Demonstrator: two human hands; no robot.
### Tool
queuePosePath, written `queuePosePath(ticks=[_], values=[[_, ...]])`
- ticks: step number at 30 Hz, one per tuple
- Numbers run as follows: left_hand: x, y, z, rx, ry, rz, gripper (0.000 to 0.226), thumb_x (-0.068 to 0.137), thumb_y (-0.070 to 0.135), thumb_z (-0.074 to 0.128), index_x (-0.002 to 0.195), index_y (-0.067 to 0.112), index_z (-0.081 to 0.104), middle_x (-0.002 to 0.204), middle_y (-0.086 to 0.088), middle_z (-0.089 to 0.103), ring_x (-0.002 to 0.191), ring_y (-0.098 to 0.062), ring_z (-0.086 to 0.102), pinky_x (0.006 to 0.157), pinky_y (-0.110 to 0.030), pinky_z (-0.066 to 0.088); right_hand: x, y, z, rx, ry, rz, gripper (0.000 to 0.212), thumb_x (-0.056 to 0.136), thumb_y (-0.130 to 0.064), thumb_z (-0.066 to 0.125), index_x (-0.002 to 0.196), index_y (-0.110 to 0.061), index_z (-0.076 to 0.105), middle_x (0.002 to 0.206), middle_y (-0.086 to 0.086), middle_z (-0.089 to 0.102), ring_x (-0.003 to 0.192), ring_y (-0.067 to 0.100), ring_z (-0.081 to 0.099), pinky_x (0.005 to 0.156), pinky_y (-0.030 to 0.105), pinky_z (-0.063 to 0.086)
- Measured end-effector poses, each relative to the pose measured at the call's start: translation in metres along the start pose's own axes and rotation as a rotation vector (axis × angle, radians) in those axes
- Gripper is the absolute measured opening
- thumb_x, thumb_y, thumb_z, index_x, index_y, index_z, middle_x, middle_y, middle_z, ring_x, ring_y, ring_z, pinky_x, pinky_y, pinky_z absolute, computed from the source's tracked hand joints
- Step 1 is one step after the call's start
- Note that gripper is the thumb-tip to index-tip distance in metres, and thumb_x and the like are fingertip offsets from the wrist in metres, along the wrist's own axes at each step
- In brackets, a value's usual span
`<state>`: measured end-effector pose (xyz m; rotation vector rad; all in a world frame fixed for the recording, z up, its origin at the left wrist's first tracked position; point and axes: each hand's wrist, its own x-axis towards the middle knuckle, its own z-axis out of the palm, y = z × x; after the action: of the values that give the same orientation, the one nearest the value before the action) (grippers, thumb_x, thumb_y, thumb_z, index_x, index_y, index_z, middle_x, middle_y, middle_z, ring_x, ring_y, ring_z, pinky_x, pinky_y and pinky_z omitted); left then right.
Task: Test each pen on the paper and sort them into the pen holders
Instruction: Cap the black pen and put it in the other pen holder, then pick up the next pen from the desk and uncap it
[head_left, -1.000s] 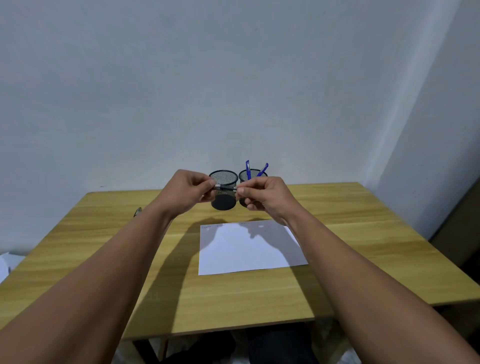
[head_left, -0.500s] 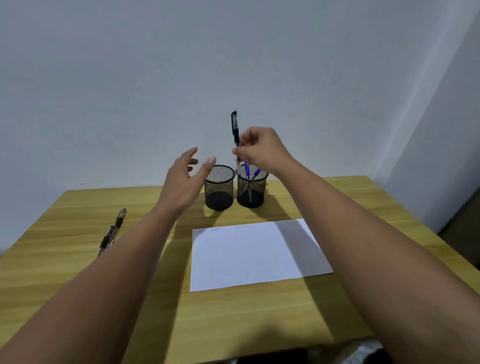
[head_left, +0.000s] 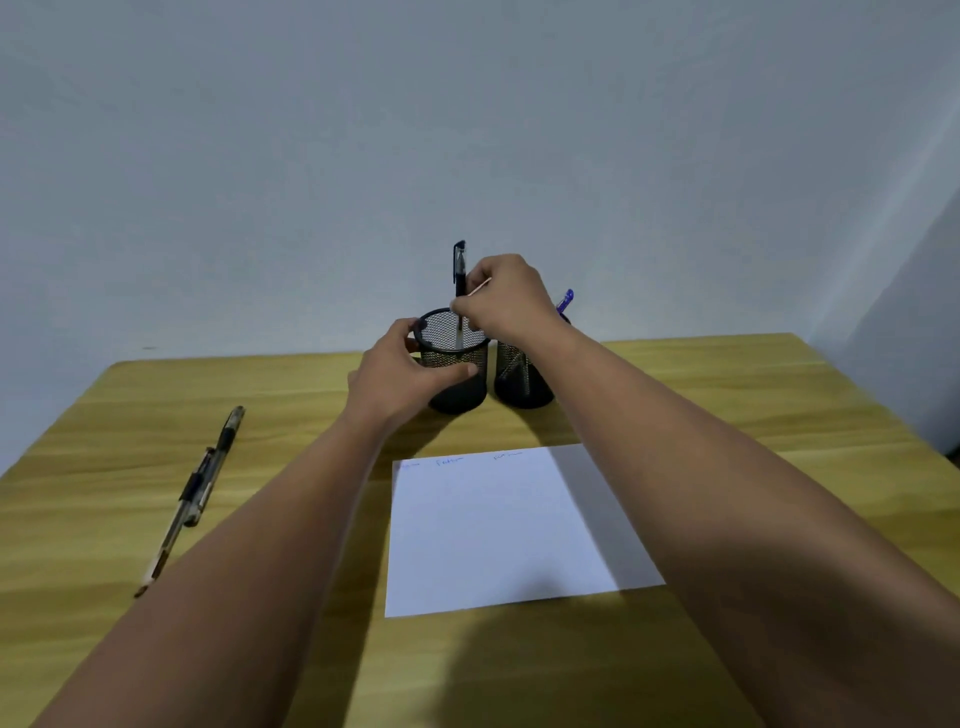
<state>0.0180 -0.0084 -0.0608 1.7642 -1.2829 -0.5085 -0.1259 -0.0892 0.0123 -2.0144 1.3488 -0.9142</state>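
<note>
While left hand grips one of two holders, right hand grips black pen, two pens lying loose

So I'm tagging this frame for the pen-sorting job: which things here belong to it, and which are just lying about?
Part of the job:
- black pen, in the right hand over the left holder
- left hand, steadying that holder
- right holder with a blue pen
- paper with test scribbles
- two pens lying at the left of the table

Just lying about:
- nothing visible
</note>
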Motion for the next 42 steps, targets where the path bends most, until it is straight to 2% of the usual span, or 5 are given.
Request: queuePosePath(ticks=[10,23,31,37,42], values=[[-0.017,0.016,-0.016,0.056,-0.055,-0.002,0.095,0.048,0.074,0.081,0.132,0.037,0.055,0.122,0.013,0.067,0.103,-0.015,0.067,0.095,-0.045,0.055,-0.013,-0.015,-0.009,-0.035,0.095,0.008,0.038,0.09,-0.014,0.071,0.128,-0.017,0.07,0.113,0.003,0.077,0.107,0.024,0.071,0.096,0.039,0.058],[-0.069,-0.034,-0.154,0.422,0.144,-0.066,0.043,0.089,0.04,0.072,0.129,0.024,0.066,0.124,0.004,0.069,0.107,-0.018,0.065,0.089,-0.037,0.053,-0.072,-0.093,0.07,-0.006,-0.161,-0.055,0.009,0.087,-0.02,0.072,0.092,-0.021,0.08,0.092,-0.002,0.076,0.093,0.021,0.074,0.081,0.029,0.056],[-0.107,-0.088,-0.181,0.597,0.167,-0.165,0.044,0.088,0.051,0.065,0.124,0.027,0.068,0.119,0.003,0.065,0.101,-0.019,0.065,0.077,-0.037,0.056,-0.096,-0.104,0.177,0.042,-0.375,0.075,0.016,0.088,-0.019,0.076,0.082,-0.004,0.078,0.085,0.015,0.079,0.085,0.036,0.078,0.079,0.056,0.066],[-0.117,-0.108,-0.187,0.539,0.171,-0.215,0.028,0.08,0.042,0.066,0.107,0.036,0.072,0.1,0.011,0.072,0.093,-0.019,0.068,0.075,-0.037,0.058,-0.106,-0.117,0.21,-0.093,-0.367,0.106,0.028,0.086,-0.034,0.079,0.075,-0.018,0.059,0.074,0.0,0.06,0.069,0.025,0.061,0.051,0.029,0.04],[-0.114,-0.114,-0.186,0.511,0.193,-0.195,0.025,0.081,0.04,0.067,0.106,0.036,0.072,0.1,0.013,0.073,0.092,-0.018,0.068,0.072,-0.035,0.057,-0.102,-0.123,0.212,-0.223,-0.372,0.1,0.027,0.087,-0.03,0.077,0.08,-0.017,0.054,0.088,0.003,0.065,0.088,0.033,0.066,0.062,0.031,0.046]])
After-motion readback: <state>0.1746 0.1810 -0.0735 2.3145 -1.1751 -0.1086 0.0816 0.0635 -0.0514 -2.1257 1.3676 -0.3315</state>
